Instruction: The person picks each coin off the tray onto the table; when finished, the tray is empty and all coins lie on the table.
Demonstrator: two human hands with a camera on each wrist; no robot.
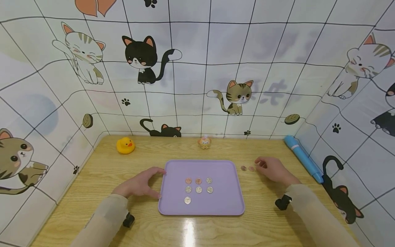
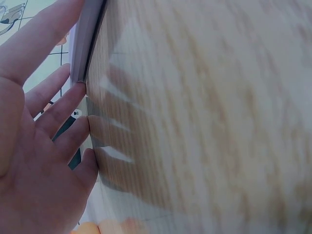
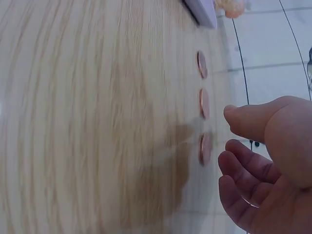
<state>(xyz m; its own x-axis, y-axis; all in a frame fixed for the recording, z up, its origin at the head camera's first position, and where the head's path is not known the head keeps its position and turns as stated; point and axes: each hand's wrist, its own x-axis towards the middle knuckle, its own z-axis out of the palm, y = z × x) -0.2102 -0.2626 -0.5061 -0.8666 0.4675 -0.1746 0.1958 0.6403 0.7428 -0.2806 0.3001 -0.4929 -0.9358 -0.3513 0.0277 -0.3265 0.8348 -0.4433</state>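
Observation:
A lilac tray [image 1: 222, 202] lies in the middle of the wooden table. On it are several coins in rows: two copper ones, such as this copper coin [image 1: 188, 180], and several silver ones, such as this silver coin [image 1: 187, 200]. My left hand [image 1: 142, 183] rests its spread thumb and fingers against the tray's left edge. Right of the tray, my right hand [image 1: 274, 168] hovers with loosely bent fingers and nothing visible in them. Three copper coins lie in a line beside it in the right wrist view, the nearest copper coin [image 3: 205, 148] by the fingertips; the hand hides that one in the head view.
A yellow rubber duck [image 1: 126, 145] stands at the back left of the table. Behind the tray sits a small animal figurine [image 1: 204, 142]. Along the right edge lies a blue tube-shaped object [image 1: 303, 159]. Cat-patterned walls [image 1: 191, 75] enclose the back and both sides.

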